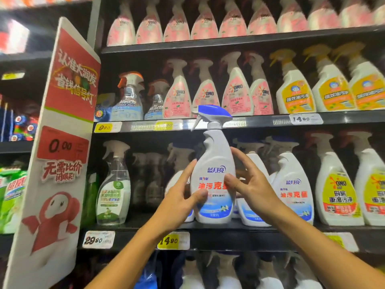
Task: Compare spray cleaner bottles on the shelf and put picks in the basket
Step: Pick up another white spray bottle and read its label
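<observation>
I hold a white spray cleaner bottle (214, 163) with a blue trigger head upright in front of the shelf, label toward me. My left hand (179, 197) grips its left side, thumb across the lower label. My right hand (250, 184) holds the right side, thumb on the label and fingers behind. Matching blue-capped bottles (291, 184) stand on the shelf right behind it. No basket is in view.
Pink-labelled bottles (208, 94) fill the shelf above, yellow-labelled ones (331, 92) to their right. A clear bottle (113, 184) stands at lower left. Yellow-labelled white bottles (337, 192) stand at right. A red and white promo sign (62, 130) juts out on the left. Price tags (174, 240) line the shelf edges.
</observation>
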Action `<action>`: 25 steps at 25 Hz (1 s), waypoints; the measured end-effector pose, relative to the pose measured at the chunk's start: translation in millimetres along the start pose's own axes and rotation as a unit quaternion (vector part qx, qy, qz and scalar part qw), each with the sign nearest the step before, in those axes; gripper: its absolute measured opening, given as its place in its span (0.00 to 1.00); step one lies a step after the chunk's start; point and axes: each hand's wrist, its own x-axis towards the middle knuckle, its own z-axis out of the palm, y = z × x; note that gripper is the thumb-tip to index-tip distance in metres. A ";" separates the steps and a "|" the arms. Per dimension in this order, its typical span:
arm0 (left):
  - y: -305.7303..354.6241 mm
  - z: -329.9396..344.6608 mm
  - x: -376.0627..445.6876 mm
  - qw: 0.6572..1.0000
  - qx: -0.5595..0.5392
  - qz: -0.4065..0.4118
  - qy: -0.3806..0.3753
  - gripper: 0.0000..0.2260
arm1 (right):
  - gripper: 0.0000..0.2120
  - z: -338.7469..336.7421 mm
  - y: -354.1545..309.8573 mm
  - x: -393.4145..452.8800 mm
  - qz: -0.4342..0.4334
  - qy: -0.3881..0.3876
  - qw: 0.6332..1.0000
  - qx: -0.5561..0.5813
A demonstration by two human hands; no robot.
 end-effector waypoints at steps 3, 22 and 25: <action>-17.2 9.0 6.8 0.999 0.033 0.000 0.002 0.29 | 0.27 -0.5 17.0 1.5 -0.007 0.002 0.999 -0.037; -77.0 26.1 30.4 0.992 0.051 -0.119 0.005 0.27 | 0.27 -1.6 97.4 14.7 0.105 0.043 0.990 -0.085; -78.0 24.9 31.9 0.991 0.062 -0.122 -0.001 0.27 | 0.24 -1.5 95.2 14.4 0.081 0.065 0.978 -0.184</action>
